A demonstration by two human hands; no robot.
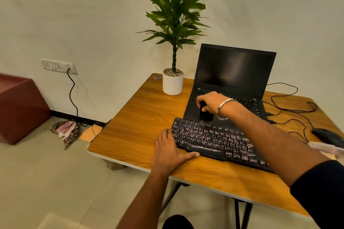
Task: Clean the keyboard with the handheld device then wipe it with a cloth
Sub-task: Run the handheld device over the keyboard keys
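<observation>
We're in the brushing stage, by our reckoning: our right hand point(211, 102) grips the black brush point(205, 116), bristles down on the top row near the left end of the keyboard point(214, 140), so most keys and the wiping are left. Our left hand point(168, 151) lies flat, fingers straight, bracing the keyboard's left end on the table point(137, 122). The only cloth point(65, 130) we can spot lies on the floor, well apart.

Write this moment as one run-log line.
stage: brushing | right hand: grips black brush device, bristles on keyboard top row | left hand: flat, steadying keyboard's left end | cloth: not yet used
</observation>
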